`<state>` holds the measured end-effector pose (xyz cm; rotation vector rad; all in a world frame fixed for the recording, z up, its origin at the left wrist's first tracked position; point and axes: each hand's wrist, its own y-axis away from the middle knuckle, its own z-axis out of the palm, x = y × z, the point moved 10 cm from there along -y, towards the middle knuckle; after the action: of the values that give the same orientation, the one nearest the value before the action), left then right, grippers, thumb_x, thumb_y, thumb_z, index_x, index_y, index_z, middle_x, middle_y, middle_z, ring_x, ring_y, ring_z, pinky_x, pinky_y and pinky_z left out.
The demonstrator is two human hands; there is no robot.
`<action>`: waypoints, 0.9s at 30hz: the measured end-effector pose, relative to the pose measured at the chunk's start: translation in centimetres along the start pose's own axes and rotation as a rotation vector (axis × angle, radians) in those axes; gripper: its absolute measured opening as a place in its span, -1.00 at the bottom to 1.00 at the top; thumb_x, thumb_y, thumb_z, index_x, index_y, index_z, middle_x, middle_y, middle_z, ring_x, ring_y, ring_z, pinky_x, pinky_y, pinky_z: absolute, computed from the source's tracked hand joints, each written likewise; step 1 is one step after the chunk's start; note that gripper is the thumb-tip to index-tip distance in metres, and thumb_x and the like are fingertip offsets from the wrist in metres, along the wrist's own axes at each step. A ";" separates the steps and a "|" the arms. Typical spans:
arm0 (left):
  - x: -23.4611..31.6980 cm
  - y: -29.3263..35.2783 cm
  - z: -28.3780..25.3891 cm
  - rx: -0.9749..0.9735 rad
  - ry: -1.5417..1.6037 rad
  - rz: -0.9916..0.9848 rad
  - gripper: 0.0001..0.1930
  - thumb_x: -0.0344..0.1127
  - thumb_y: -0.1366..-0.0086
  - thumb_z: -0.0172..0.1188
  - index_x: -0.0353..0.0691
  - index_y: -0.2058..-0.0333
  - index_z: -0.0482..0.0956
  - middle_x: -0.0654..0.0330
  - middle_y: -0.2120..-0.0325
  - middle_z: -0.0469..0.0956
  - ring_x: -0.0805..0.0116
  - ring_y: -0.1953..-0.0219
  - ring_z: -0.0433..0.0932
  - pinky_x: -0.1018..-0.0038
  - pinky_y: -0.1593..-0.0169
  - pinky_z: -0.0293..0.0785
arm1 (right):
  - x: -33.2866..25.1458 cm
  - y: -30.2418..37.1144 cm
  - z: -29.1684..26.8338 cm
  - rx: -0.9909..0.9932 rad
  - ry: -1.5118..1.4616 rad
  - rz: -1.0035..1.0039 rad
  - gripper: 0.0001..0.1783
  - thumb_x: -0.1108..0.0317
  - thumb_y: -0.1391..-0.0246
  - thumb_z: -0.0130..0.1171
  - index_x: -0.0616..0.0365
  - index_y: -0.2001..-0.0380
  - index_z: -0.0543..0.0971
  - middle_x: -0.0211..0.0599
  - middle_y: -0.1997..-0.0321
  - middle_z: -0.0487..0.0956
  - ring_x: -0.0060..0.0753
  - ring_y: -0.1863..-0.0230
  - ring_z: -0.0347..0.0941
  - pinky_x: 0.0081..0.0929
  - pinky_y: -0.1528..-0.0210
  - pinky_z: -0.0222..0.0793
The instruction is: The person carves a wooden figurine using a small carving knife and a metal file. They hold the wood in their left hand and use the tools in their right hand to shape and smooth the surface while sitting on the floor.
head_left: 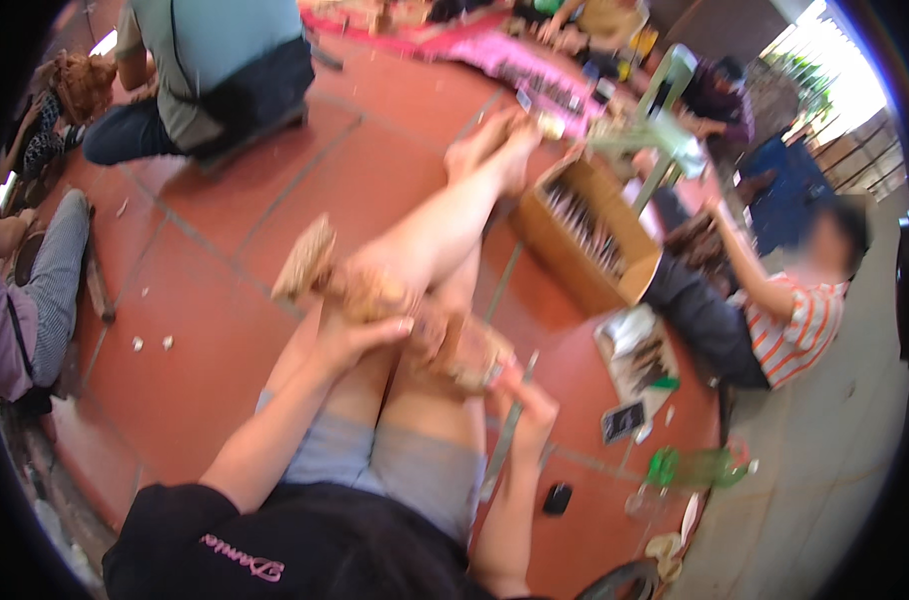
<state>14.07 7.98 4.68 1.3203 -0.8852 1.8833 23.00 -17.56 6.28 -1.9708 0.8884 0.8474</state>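
Observation:
Across my bare thighs lies a brown wooden carving, lumpy and irregular, with a paler end sticking out to the left. My left hand is wrapped round its near side, thumb stretched over the wood. At the carving's right end, my right hand closes on a slim grey tool, whose long shaft slants down past the palm. Its tip is blurred, so I cannot make out its exact kind or whether it touches the wood.
Right of my shins stands a cardboard box of slim tools. Near it lie a phone, a green plastic bottle and a small black object. A person in a striped shirt sits right; others sit left and ahead. Wood chips dot the tiles.

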 end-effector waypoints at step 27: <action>-2.9 -0.3 -1.0 0.015 0.034 -0.025 -0.30 -0.30 0.10 0.27 -0.37 -0.06 0.24 0.12 0.12 0.41 0.32 0.09 0.47 0.39 0.02 0.44 | 0.7 -1.4 1.5 -0.145 0.228 0.095 -0.74 0.62 0.29 0.37 0.36 0.39 0.62 0.05 0.25 0.61 -0.32 0.31 0.60 -0.51 0.26 0.50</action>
<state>14.54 8.59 1.71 1.2987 -0.8358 1.8912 24.11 -15.84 5.60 -2.1978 1.0852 0.7681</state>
